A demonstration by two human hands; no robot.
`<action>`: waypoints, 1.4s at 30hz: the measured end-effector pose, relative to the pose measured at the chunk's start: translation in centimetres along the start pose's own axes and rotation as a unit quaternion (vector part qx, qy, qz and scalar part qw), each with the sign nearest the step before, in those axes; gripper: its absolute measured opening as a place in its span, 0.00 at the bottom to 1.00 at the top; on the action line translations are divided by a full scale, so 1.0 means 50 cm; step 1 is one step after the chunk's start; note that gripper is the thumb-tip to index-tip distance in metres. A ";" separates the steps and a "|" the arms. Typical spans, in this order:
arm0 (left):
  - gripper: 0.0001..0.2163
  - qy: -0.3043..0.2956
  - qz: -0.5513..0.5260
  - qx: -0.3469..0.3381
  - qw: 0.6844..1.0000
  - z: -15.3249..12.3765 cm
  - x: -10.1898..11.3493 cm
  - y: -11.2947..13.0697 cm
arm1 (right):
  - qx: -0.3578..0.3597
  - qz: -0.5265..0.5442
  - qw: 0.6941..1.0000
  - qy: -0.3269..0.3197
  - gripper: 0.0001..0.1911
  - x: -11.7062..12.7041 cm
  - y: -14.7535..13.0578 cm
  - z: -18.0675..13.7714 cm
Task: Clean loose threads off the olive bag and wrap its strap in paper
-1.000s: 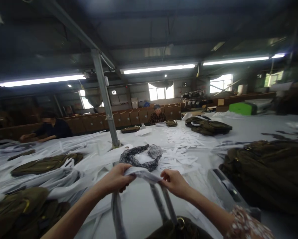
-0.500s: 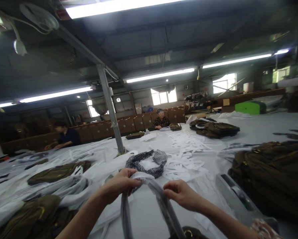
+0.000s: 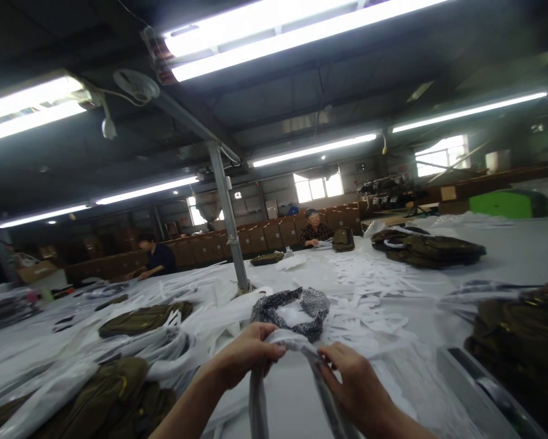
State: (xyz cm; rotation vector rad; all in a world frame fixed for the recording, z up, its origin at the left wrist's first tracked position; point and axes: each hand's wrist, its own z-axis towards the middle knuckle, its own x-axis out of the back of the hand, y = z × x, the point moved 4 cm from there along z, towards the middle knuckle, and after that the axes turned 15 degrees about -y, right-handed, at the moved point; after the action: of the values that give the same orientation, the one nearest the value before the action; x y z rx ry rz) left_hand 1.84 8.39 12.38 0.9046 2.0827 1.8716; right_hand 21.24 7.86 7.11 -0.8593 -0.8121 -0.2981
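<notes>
A long strap [image 3: 293, 341], covered in a thin whitish wrap, arches up in front of me, and both its ends run down out of view. My left hand [image 3: 251, 352] pinches the top left of the arch between thumb and fingers. On the right side of the arch, my right hand [image 3: 354, 375] has its thumb and fingers closed on the strap. Just beyond the hands lies a ring of black-and-white speckled material [image 3: 267, 308] on the white table [image 3: 285, 399]. Whatever the strap is fastened to is out of view below.
Dark olive bags [image 3: 113, 390] lie at left, with more bags [image 3: 525, 341] at right beside a grey tape dispenser [image 3: 489, 384]. White strips [image 3: 370, 323] are scattered beyond my right hand. A metal post [image 3: 228, 219] rises from the table. Two people sit at the far side.
My view has swung left, so the scene sits further right. My right hand, earlier at the strap's edge with fingertips, now closes around its right side. The left hand keeps its pinch.
</notes>
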 end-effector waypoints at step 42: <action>0.24 -0.118 -0.132 0.020 0.984 0.029 -0.040 -0.015 | 0.113 -0.029 0.989 -0.086 0.12 0.020 0.020 0.084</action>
State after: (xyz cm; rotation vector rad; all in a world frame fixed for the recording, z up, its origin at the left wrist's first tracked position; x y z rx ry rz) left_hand 3.95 8.47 10.94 0.7721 1.9912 1.5169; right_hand 20.27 11.81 8.91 -0.6550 -1.0128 -0.1808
